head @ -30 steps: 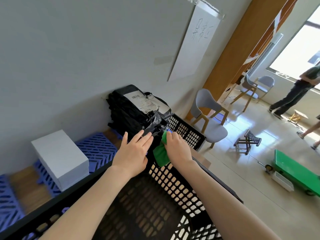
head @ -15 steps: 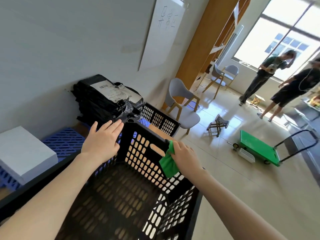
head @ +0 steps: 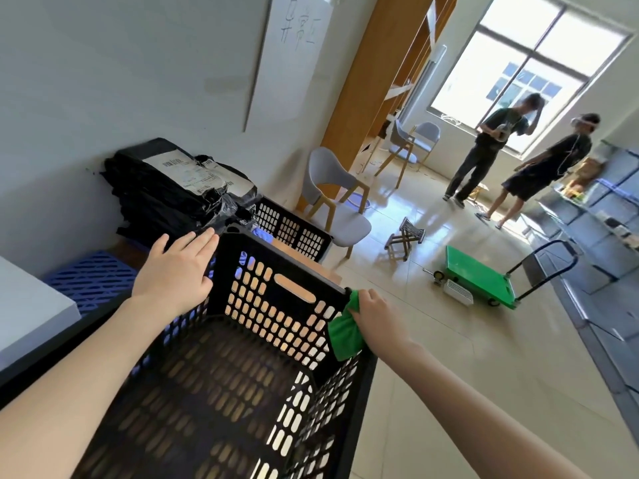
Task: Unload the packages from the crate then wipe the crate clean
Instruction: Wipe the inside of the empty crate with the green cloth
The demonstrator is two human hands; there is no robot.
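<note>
Glossy beige tile floor (head: 432, 357). Blue slatted pallet (head: 93, 278) against wall, carrying stack of black packages (head: 162, 202) and white box (head: 27, 305). Out on tiles: grey chair (head: 332, 198), small folding stool (head: 406, 238), green platform cart (head: 473, 278) with black handle. Second grey chair (head: 423, 136) near window.

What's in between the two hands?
The end wall of the black crate, plus the green cloth the right hand grips; the head view shows it.
</note>
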